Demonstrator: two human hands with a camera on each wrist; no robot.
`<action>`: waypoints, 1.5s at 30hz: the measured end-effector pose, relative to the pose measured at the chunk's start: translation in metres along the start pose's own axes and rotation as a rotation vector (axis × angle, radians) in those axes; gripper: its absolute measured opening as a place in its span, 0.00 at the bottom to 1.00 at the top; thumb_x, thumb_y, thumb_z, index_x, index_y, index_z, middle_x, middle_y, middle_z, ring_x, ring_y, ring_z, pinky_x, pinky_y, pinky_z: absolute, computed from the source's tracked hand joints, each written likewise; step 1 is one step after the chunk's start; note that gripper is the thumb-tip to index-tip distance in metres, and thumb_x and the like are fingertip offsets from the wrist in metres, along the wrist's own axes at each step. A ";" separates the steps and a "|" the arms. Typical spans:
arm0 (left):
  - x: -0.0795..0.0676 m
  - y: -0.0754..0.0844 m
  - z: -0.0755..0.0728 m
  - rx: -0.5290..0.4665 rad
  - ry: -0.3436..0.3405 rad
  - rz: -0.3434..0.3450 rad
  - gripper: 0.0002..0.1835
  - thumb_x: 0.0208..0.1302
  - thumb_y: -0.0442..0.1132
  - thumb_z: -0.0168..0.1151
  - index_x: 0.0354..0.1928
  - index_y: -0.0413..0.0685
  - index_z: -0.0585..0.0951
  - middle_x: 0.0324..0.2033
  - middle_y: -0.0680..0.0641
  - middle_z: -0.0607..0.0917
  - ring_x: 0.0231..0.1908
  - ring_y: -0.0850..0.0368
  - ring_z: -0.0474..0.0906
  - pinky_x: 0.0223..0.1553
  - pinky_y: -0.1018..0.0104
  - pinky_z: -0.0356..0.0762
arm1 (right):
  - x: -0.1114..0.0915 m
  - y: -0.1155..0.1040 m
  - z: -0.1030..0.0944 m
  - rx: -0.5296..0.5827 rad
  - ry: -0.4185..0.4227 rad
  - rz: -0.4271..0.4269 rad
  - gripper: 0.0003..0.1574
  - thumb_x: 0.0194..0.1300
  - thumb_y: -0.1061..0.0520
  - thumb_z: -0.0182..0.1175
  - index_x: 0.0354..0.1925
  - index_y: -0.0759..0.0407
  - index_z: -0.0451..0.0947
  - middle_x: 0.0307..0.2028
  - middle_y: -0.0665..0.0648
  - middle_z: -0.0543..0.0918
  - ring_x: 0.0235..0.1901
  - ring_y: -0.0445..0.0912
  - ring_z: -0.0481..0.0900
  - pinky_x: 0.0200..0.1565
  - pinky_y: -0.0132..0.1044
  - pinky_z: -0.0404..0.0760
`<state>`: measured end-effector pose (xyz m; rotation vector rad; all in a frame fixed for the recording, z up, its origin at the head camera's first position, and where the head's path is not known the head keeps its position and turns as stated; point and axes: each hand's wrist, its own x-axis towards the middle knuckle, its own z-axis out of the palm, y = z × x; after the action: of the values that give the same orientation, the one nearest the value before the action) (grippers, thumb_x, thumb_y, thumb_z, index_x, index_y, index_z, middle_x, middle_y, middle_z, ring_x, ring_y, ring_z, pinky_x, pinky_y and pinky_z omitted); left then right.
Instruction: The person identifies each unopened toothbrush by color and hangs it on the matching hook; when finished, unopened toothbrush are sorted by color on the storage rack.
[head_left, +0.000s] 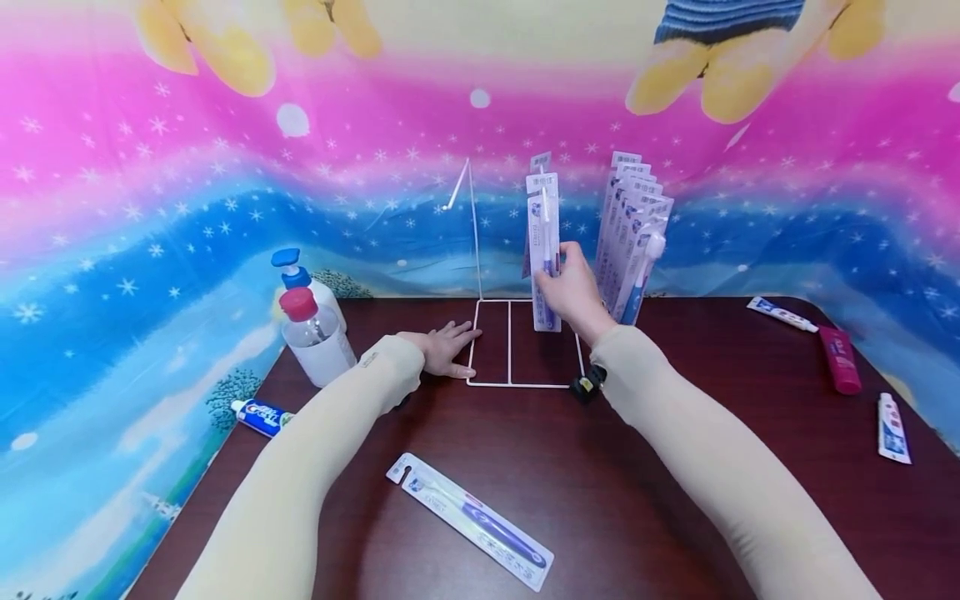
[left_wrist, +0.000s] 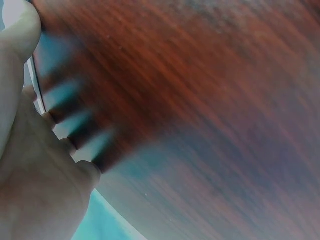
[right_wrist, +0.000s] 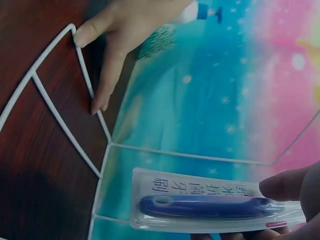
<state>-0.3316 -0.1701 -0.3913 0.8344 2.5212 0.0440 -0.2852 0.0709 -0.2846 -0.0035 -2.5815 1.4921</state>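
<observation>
My right hand (head_left: pixel 573 287) pinches a packaged toothbrush (head_left: pixel 547 250) upright over a white wire rack (head_left: pixel 510 342). Through its clear pack the toothbrush's purple handle (right_wrist: pixel 205 206) shows in the right wrist view. Just behind this pack is another toothbrush pack (head_left: pixel 540 160), mostly hidden by it. My left hand (head_left: pixel 448 348) lies with straight, spread fingers on the left side of the rack's base, thumb at the front corner. In the left wrist view the left hand (left_wrist: pixel 45 165) is at the edge of the picture. One more packaged toothbrush (head_left: pixel 472 521) lies flat in front.
Several toothbrush packs (head_left: pixel 633 225) stand in a row right of my right hand. Two pump bottles (head_left: pixel 318 346) and a blue toothpaste tube (head_left: pixel 261 417) are at left. Toothpaste tubes, including a red one (head_left: pixel 840 360), lie at right. A patterned cloth (head_left: pixel 420 108) backs the table.
</observation>
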 end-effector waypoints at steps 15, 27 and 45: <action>-0.002 0.001 0.001 -0.002 0.011 0.005 0.46 0.62 0.63 0.49 0.72 0.52 0.41 0.71 0.43 0.38 0.68 0.41 0.32 0.63 0.43 0.41 | 0.046 -0.004 0.011 0.004 -0.078 0.036 0.25 0.68 0.58 0.48 0.61 0.64 0.58 0.56 0.65 0.68 0.54 0.55 0.69 0.52 0.51 0.70; -0.001 0.001 0.000 0.008 0.002 -0.009 0.45 0.62 0.63 0.48 0.72 0.54 0.40 0.71 0.45 0.37 0.68 0.42 0.32 0.64 0.45 0.41 | 0.052 -0.007 0.004 0.004 -0.095 0.061 0.25 0.67 0.56 0.52 0.59 0.62 0.59 0.54 0.63 0.70 0.53 0.54 0.72 0.51 0.49 0.72; 0.000 0.001 -0.001 0.009 -0.002 -0.023 0.46 0.62 0.64 0.48 0.72 0.55 0.40 0.71 0.45 0.37 0.68 0.42 0.31 0.64 0.46 0.41 | 0.022 0.006 -0.005 -0.057 -0.050 0.080 0.38 0.63 0.52 0.56 0.66 0.56 0.51 0.58 0.63 0.63 0.56 0.52 0.64 0.55 0.46 0.66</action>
<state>-0.3312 -0.1689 -0.3907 0.8088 2.5301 0.0241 -0.3068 0.0803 -0.2840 -0.0781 -2.6927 1.4630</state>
